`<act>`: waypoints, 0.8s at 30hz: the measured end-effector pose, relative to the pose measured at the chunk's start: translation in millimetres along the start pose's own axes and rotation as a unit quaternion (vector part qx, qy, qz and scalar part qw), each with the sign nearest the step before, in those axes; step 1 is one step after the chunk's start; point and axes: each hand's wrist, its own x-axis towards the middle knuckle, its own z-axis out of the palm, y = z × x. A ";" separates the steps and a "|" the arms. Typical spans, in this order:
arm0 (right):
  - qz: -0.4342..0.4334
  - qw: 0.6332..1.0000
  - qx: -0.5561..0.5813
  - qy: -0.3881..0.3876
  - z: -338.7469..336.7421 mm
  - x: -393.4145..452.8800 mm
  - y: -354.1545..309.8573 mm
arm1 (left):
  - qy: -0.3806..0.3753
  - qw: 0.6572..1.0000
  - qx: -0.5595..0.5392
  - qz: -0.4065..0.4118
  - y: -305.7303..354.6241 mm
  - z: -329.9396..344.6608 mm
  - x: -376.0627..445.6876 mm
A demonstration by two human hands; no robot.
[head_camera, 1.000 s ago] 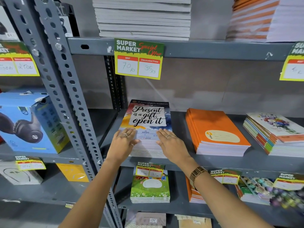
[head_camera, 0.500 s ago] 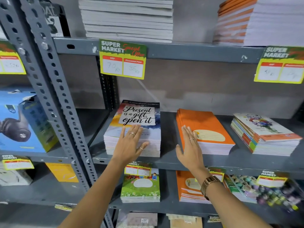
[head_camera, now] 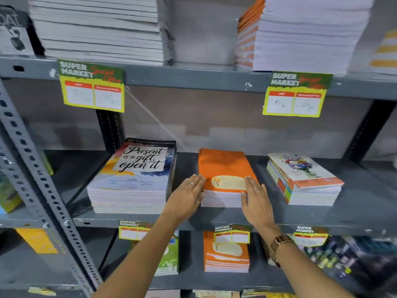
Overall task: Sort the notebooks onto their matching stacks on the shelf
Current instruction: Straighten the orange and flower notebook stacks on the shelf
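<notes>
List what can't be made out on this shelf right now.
- Handwritten prices on the right yellow-green price tag, head view: too blurred to read.
- Front edge of the orange notebook stack: partly covered by the left hand and right hand.
- White paper stack on the top shelf: cut off by the frame's upper edge.
- Dark packaged goods lower right: blurred, unidentifiable.
</notes>
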 end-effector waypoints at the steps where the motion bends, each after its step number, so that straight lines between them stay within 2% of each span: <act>1: 0.001 1.000 -0.006 -0.007 -0.8 0.7 6.5 | -0.010 1.000 0.004 0.004 4.7 3.8 4.9; 4: -0.004 0.999 -0.004 -0.042 -3.1 1.1 19.9 | -0.049 0.998 0.041 0.020 14.7 16.4 18.6; 7: -0.039 0.997 -0.025 -0.067 -4.0 1.4 27.9 | -0.075 0.996 0.049 0.002 22.2 24.2 26.5; 15: -0.069 0.991 -0.023 -0.108 -6.6 18.9 36.9 | -0.056 0.998 0.026 -0.027 25.2 24.0 28.0; 24: -0.081 0.989 -0.027 -0.119 -6.2 19.3 42.0 | -0.047 0.997 -0.008 -0.058 31.7 24.7 29.8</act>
